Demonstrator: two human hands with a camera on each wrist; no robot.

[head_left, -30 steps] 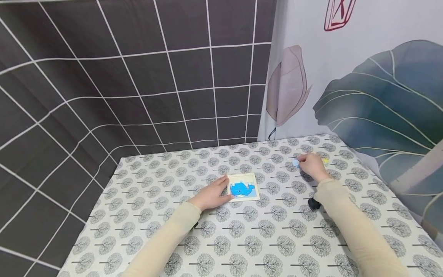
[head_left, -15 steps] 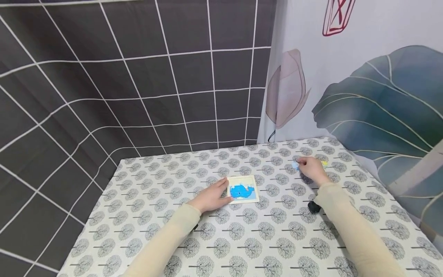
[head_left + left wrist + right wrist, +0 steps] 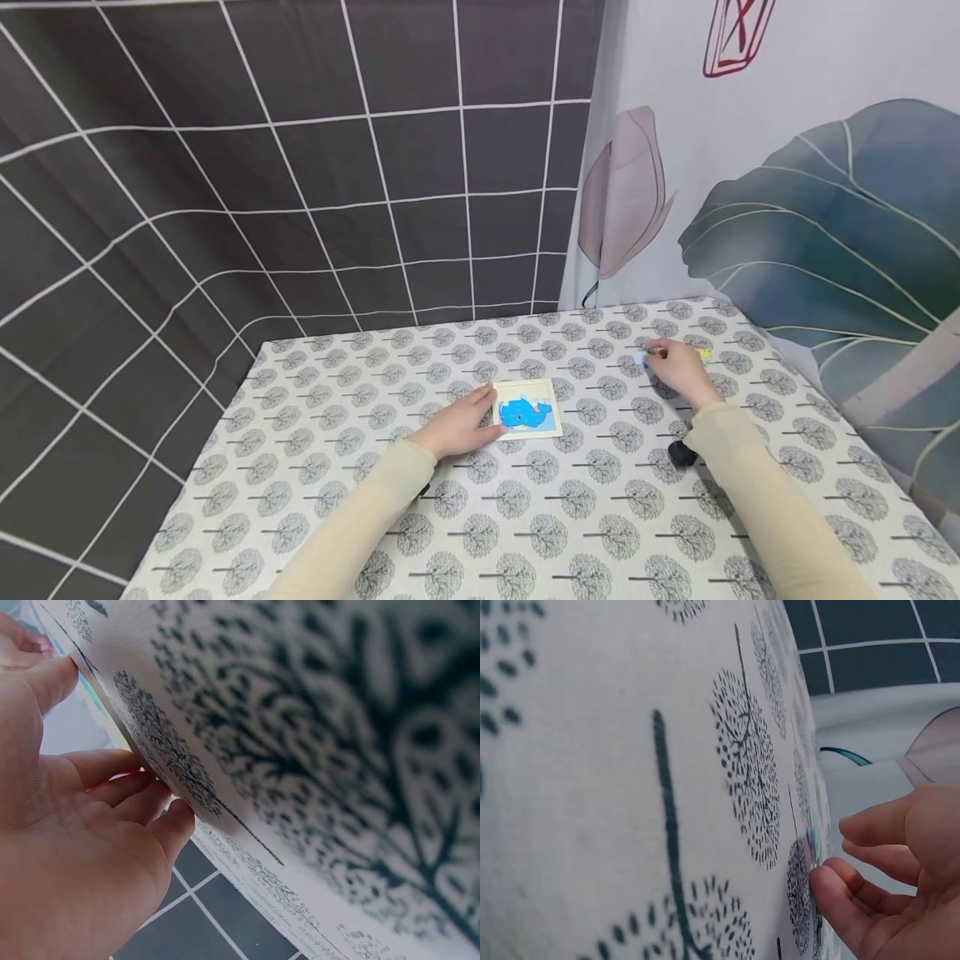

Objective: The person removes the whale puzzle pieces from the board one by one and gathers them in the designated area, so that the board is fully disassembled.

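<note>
In the head view a jigsaw puzzle board (image 3: 557, 423) with a pale frame and a blue whale picture lies flat on the table. My left hand (image 3: 456, 425) rests at its left side, thumb near the lower corner and fingers along the upper edge. In the left wrist view the fingers (image 3: 112, 765) touch the board's edge. Farther right, my right hand (image 3: 677, 371) is over a small light-blue puzzle piece (image 3: 640, 357), partly hidden by the fingertips. The right wrist view shows a gap between thumb (image 3: 832, 896) and forefinger, with the thumb tip down at the table.
A small yellow piece (image 3: 705, 354) lies just beyond my right hand. The table wears a white cloth (image 3: 547, 533) printed with grey trees. A dark gridded curtain (image 3: 420, 158) hangs behind and left; a white floral curtain (image 3: 675, 50) hangs at the right.
Both hands stay almost in place; the right fingers shift only slightly over the light-blue piece. The head view tilts a little. The board has not moved.
</note>
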